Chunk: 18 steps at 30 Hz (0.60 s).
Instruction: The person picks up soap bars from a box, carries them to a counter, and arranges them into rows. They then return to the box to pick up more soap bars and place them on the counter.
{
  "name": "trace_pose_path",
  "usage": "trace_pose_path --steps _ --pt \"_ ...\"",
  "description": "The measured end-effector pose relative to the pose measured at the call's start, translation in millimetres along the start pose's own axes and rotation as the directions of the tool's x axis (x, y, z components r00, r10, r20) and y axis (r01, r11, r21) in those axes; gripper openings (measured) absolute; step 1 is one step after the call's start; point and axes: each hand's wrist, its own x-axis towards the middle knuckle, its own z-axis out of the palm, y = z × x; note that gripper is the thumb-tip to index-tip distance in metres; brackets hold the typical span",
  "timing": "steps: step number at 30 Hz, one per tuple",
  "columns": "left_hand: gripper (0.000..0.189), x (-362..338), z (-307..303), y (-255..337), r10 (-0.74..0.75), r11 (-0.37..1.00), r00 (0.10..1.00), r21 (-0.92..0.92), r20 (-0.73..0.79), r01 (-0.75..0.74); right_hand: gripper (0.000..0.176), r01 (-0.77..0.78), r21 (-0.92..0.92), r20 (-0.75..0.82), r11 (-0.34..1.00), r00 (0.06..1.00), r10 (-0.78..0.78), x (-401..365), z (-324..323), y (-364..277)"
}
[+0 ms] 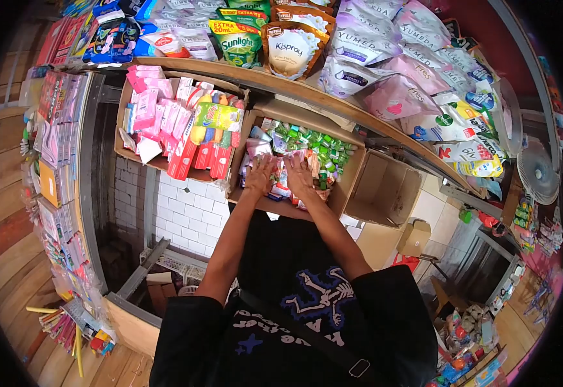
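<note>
Both of my hands reach into an open cardboard box (351, 187) filled with small bottles and packs. My left hand (259, 175) lies over the packs on the left side, fingers stretched forward and slightly apart. Close beside it, my right hand (301, 178) rests on the contents with its fingers extended too. Pinkish packs (280, 187) show between and below the hands; their exact kind is too small to tell. Small green bottles (323, 149) fill the far and right part of the box. What lies under my palms is hidden.
Left stands a cardboard box of pink and red cartons (181, 161) with a sponge pack (220, 118) on top. An open cardboard box (384, 190) adjoins on the right. Above runs a wooden shelf edge (281, 80) with Sunlight, Kispray and Yumeda pouches. A fan (538, 173) stands far right.
</note>
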Motion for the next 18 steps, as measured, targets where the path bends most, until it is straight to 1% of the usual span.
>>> trace_pose_path --steps 1,4,5,7,8,9,10,11,12,13,14,15,16,18 --pt "0.082 3.1 -2.8 0.9 -0.038 0.999 0.993 0.014 0.115 0.036 0.063 -0.053 0.046 0.13 0.998 0.99 0.047 4.1 -2.9 0.1" --pt "0.082 2.8 -3.4 0.1 -0.056 0.998 0.992 0.02 0.112 0.055 0.069 -0.086 0.016 0.181 0.996 0.98 0.082 9.2 -3.5 0.3" --pt "0.071 4.8 13.1 -6.0 -0.062 0.998 0.997 0.034 0.045 0.061 0.073 -0.091 0.032 0.182 0.995 0.98 0.084 10.9 -3.0 1.9" --pt "0.064 1.9 22.0 -9.9 -0.027 0.999 0.998 -0.02 0.049 0.028 0.08 -0.099 0.067 0.188 0.993 0.978 0.085 12.7 0.3 6.7" --pt "0.06 -0.7 26.7 -11.9 -0.009 0.999 0.999 -0.046 0.051 0.011 0.082 -0.118 0.044 0.236 0.992 0.966 0.105 14.4 3.0 7.0" --pt "0.052 -6.7 24.2 -14.9 0.076 0.989 0.997 -0.125 -0.015 -0.077 0.084 -0.137 0.02 0.281 0.99 0.951 0.126 16.6 0.0 5.4" --pt "0.053 -12.2 22.6 -13.3 0.084 0.989 0.996 -0.123 -0.01 -0.085 0.087 -0.153 -0.006 0.325 0.988 0.934 0.146 18.2 -3.6 2.3" --pt "0.053 -18.1 20.6 -12.2 0.092 0.989 0.996 -0.12 -0.007 -0.092 0.094 -0.173 -0.029 0.356 0.984 0.918 0.172 20.1 -5.0 -2.0" --pt "0.054 -25.5 17.8 -10.8 0.1 0.988 0.995 -0.115 -0.002 -0.1 0.091 -0.201 -0.033 0.335 0.979 0.921 0.2 19.3 -7.2 -7.3" --pt "0.055 -29.4 29.8 -12.1 0.121 0.992 0.991 -0.017 -0.056 -0.122 0.087 -0.228 -0.035 0.313 0.973 0.922 0.227 16.1 -12.0 -13.4" --pt "0.058 -34.3 41.5 -14.1 0.113 0.993 0.993 -0.042 -0.016 -0.114 0.084 -0.253 -0.037 0.29 0.967 0.923 0.253 14.2 -15.4 -18.0" --pt "0.061 -41.3 40.8 -12.2 0.105 0.992 0.994 -0.068 0.024 -0.103 0.088 -0.211 -0.084 0.167 0.974 0.96 0.223 13.7 -10.1 -18.0" --pt "0.064 -45.2 38.9 -12.5 0.099 0.992 0.993 -0.091 0.065 -0.093 0.088 -0.232 -0.056 0.195 0.971 0.951 0.239 16.0 -5.9 -15.3" --pt "0.068 -50.9 33.3 -15.4 0.018 0.99 0.988 -0.141 0.154 0.003 0.087 -0.283 -0.003 0.256 0.959 0.927 0.275 17.8 -2.7 -11.2"
